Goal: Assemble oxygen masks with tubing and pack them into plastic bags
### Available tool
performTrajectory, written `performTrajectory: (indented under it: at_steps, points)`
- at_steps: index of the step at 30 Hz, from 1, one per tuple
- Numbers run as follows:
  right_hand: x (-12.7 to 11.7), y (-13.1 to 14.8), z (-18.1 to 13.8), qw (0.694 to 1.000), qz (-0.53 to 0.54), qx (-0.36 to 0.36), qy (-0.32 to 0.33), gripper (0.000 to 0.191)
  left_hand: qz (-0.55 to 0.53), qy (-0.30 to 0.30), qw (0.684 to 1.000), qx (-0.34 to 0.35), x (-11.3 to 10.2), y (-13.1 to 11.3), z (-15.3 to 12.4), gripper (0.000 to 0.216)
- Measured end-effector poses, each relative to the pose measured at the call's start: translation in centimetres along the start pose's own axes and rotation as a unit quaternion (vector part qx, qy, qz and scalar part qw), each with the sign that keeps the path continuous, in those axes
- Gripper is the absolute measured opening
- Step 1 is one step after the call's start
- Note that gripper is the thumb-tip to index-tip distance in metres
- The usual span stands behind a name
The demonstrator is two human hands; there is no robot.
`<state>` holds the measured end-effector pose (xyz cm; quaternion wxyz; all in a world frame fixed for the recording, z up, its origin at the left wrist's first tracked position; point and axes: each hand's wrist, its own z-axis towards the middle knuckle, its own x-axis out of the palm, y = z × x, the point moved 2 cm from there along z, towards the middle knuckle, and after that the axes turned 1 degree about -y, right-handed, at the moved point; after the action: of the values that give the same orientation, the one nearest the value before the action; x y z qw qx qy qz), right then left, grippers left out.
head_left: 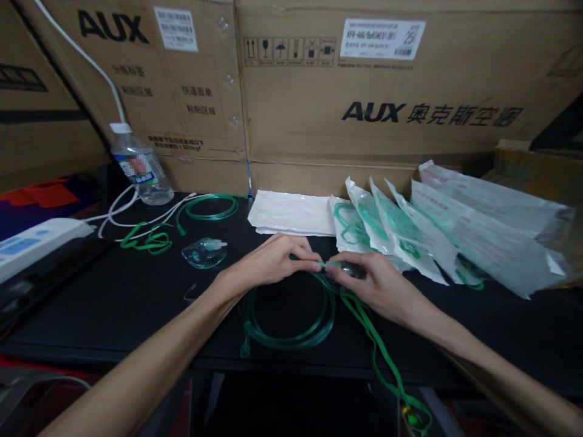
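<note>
In the middle of the black table, my left hand [282,258] pinches the end of a clear green oxygen tubing [291,345]. Most of this tubing lies coiled below my hands, a connector at its loose end. My right hand [376,279] grips a transparent oxygen mask [354,270] by its port, right against the tubing end. Whether the two are joined is hidden by my fingers. From the mask a green elastic strap [376,340] runs down over the table's front edge. Left of my hands lies a second mask [200,254].
Several packaged mask sets [410,237] lean at the right beside a flat white packet [291,212]. Back left are another tubing coil [209,217], a loose green strap [152,243], a plastic bottle [146,170], white cables and a power strip [43,243]. Large cardboard boxes [296,127] stand behind.
</note>
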<state>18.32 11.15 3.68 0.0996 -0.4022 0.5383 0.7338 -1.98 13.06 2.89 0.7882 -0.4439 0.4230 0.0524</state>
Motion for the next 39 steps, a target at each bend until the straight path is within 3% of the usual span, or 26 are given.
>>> performTrajectory:
  at_steps: [3,6,9,11,14,18,20,23,29,32,36,39]
  points:
    - [0.3,-0.5,0.1,0.983,0.160,0.091,0.019,0.033,0.012,-0.015,1.000,0.007,0.2,-0.4,0.1,0.017]
    - [0.9,-1.0,0.1,0.925,0.315,0.206,0.043,0.031,0.017,-0.038,0.999,0.024,0.3,-0.7,0.1,0.016]
    - [1.3,-1.3,0.1,0.897,0.364,0.246,0.050,0.029,0.023,-0.042,0.998,0.037,0.3,-1.0,0.1,0.016]
    - [1.5,-1.3,0.1,0.905,0.354,0.231,0.040,0.029,0.025,-0.039,0.998,0.037,0.3,-1.0,0.0,0.017]
    - [1.4,-0.6,-0.1,0.945,0.288,0.157,0.003,0.032,0.030,-0.046,0.998,0.023,0.3,-1.1,-0.1,0.019]
    - [1.3,0.5,-0.3,0.996,0.069,0.027,-0.046,0.033,0.046,-0.061,0.997,0.016,0.5,-1.0,-0.3,0.022]
    - [1.2,0.8,-0.5,0.997,-0.027,-0.025,-0.069,0.027,0.047,-0.050,0.998,0.012,0.5,-0.9,-0.3,0.023]
    - [1.1,1.0,-0.6,0.990,-0.090,-0.079,-0.076,0.022,0.042,-0.031,0.999,-0.008,0.4,-0.8,-0.2,0.023]
    - [0.6,0.5,-0.1,0.994,-0.069,-0.042,-0.078,0.025,0.059,-0.027,0.997,-0.033,-0.7,-1.3,0.1,0.023]
    - [0.5,0.2,0.2,0.997,-0.025,-0.020,-0.068,0.030,0.130,-0.038,0.989,-0.062,-1.6,-1.7,-0.8,0.039]
    - [0.5,0.1,0.3,0.998,-0.012,-0.020,-0.060,0.034,0.253,-0.044,0.951,-0.174,-2.9,-1.6,-3.2,0.073]
    - [0.6,0.2,0.2,0.998,-0.015,-0.028,-0.053,0.035,0.295,-0.014,0.921,-0.253,-3.7,-1.2,-5.0,0.060]
